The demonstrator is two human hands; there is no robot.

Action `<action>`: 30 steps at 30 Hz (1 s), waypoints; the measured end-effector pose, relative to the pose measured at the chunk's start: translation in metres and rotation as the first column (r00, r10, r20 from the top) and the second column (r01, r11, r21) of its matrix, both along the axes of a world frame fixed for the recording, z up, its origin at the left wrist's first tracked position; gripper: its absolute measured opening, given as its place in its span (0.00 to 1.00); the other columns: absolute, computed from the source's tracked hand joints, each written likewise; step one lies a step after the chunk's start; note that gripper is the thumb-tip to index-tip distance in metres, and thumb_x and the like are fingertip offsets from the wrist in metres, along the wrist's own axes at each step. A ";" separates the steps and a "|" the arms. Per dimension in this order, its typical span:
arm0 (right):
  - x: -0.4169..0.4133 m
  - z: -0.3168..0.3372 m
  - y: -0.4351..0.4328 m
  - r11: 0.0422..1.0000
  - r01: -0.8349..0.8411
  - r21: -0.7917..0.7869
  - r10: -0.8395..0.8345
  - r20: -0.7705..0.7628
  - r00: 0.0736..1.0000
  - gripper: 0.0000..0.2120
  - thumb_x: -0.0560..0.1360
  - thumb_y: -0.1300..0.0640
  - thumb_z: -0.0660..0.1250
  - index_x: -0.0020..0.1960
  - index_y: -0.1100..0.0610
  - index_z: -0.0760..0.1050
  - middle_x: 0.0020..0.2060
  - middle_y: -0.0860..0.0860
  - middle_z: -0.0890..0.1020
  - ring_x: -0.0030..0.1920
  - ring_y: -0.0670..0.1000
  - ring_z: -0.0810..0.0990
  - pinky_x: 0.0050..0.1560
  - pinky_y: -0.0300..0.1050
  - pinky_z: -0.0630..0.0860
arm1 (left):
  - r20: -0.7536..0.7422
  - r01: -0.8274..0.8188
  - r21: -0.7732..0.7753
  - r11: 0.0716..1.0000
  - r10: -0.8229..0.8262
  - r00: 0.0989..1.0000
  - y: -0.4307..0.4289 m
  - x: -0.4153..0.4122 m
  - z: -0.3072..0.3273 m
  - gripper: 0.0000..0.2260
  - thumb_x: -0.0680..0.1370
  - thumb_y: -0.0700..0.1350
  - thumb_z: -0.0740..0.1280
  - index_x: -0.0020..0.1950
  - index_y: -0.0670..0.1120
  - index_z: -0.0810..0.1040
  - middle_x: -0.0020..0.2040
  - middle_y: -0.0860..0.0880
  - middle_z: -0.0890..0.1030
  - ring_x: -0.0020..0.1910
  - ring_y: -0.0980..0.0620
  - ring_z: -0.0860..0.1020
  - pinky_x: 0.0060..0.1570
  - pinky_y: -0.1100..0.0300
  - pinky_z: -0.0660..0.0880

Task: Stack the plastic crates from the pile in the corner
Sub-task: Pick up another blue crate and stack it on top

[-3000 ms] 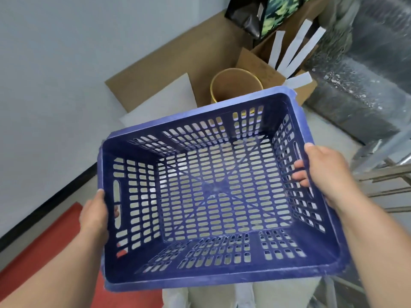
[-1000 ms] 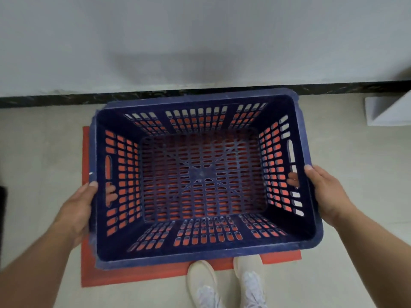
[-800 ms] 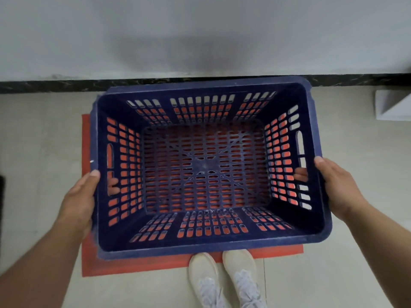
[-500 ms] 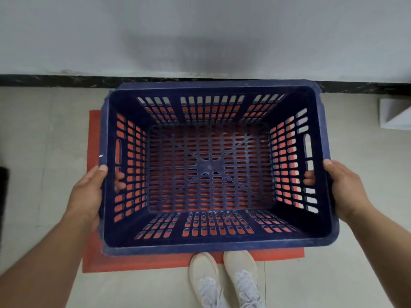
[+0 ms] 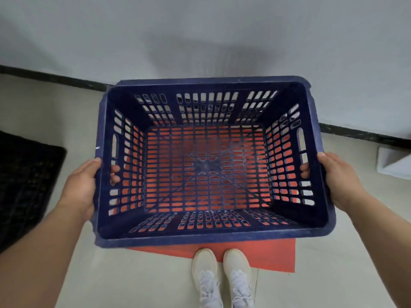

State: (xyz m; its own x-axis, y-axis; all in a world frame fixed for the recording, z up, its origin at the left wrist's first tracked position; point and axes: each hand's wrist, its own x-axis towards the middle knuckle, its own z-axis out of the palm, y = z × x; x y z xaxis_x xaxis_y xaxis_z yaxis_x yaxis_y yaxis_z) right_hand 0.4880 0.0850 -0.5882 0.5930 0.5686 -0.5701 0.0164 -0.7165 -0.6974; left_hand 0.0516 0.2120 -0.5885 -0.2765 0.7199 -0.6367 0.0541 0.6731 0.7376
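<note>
Crate (image 5: 211, 234) hides most of red mat (image 5: 266, 254).

A dark blue slotted plastic crate (image 5: 211, 235), its matt rim scuffed pale, above a flat matt red floor mat (image 5: 273, 255). White lace-up fabric shoes (image 5: 222, 278) stand on smooth, pale tiled floor (image 5: 133, 281); a black perforated plastic crate (image 5: 24, 181) sits far left.

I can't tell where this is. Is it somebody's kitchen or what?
Probably not a kitchen; more likely a bare storeroom: plain wall, tiled floor, a red mat and a blue crate.
</note>
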 end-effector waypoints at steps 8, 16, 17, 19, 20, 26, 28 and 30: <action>-0.023 0.105 0.042 0.947 -0.310 0.080 0.310 0.009 0.951 0.16 0.81 0.54 0.55 0.48 0.61 0.77 0.41 0.60 0.82 0.38 0.55 0.80 0.41 0.48 0.79 | 0.000 -0.113 0.070 0.991 0.114 0.994 -0.037 -0.049 0.093 0.13 0.83 0.46 0.56 0.47 0.46 0.78 0.32 0.51 0.81 0.26 0.56 0.76 0.31 0.64 0.78; -0.070 0.201 0.085 0.872 -0.475 0.119 0.478 0.002 0.878 0.18 0.82 0.53 0.55 0.48 0.63 0.78 0.38 0.61 0.82 0.34 0.56 0.78 0.37 0.47 0.74 | -0.005 -0.222 0.102 0.970 0.224 0.975 -0.077 -0.098 0.200 0.12 0.83 0.44 0.54 0.48 0.42 0.75 0.37 0.43 0.76 0.23 0.56 0.75 0.25 0.66 0.75; -0.076 0.215 0.089 0.857 -0.498 0.131 0.501 0.009 0.865 0.17 0.81 0.53 0.55 0.47 0.63 0.78 0.38 0.60 0.83 0.35 0.56 0.79 0.37 0.47 0.74 | -0.009 -0.235 0.112 0.965 0.238 0.971 -0.083 -0.105 0.216 0.12 0.83 0.44 0.54 0.48 0.42 0.75 0.38 0.42 0.76 0.23 0.56 0.76 0.25 0.66 0.75; -0.091 0.244 0.096 0.831 -0.533 0.159 0.537 0.019 0.843 0.17 0.81 0.53 0.56 0.47 0.63 0.78 0.37 0.60 0.83 0.34 0.56 0.79 0.36 0.46 0.74 | -0.012 -0.270 0.133 0.954 0.274 0.962 -0.096 -0.119 0.249 0.12 0.83 0.44 0.54 0.49 0.42 0.75 0.39 0.42 0.77 0.24 0.55 0.76 0.26 0.65 0.75; -0.099 0.260 0.098 0.815 -0.552 0.177 0.557 0.024 0.830 0.16 0.81 0.54 0.56 0.46 0.64 0.77 0.37 0.60 0.83 0.34 0.55 0.79 0.35 0.45 0.73 | -0.018 -0.290 0.138 0.947 0.296 0.955 -0.103 -0.126 0.266 0.12 0.83 0.44 0.55 0.50 0.42 0.76 0.40 0.42 0.77 0.25 0.54 0.76 0.27 0.65 0.76; -0.148 0.354 0.120 0.693 -0.664 0.281 0.680 0.052 0.732 0.16 0.81 0.58 0.56 0.44 0.68 0.75 0.32 0.61 0.80 0.25 0.50 0.76 0.31 0.42 0.73 | -0.051 -0.422 0.192 0.886 0.438 0.897 -0.143 -0.161 0.372 0.12 0.83 0.44 0.56 0.56 0.39 0.76 0.41 0.39 0.78 0.32 0.44 0.74 0.29 0.57 0.78; -0.163 0.381 0.130 0.636 -0.711 0.300 0.724 0.085 0.684 0.17 0.81 0.56 0.57 0.43 0.66 0.77 0.29 0.57 0.81 0.26 0.52 0.76 0.34 0.47 0.72 | -0.050 -0.456 0.217 0.863 0.476 0.878 -0.156 -0.169 0.407 0.11 0.83 0.42 0.56 0.53 0.37 0.75 0.40 0.38 0.77 0.33 0.43 0.73 0.26 0.60 0.78; -0.179 0.407 0.141 0.575 -0.752 0.322 0.760 0.130 0.637 0.18 0.81 0.55 0.58 0.41 0.65 0.78 0.27 0.54 0.81 0.27 0.53 0.76 0.34 0.47 0.71 | -0.065 -0.463 0.252 0.850 0.492 0.868 -0.171 -0.179 0.439 0.12 0.83 0.42 0.55 0.52 0.35 0.75 0.39 0.38 0.77 0.32 0.43 0.74 0.25 0.60 0.78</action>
State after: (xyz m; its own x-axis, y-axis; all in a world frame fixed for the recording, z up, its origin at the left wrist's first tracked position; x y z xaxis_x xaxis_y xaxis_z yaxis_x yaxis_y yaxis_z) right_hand 0.3088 0.2260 -0.1814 -0.1465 0.9503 -0.2747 0.4309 -0.1886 -0.8825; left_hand -0.1276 0.0413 -0.1495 -0.6877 0.5957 -0.4150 -0.1325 0.4591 0.8785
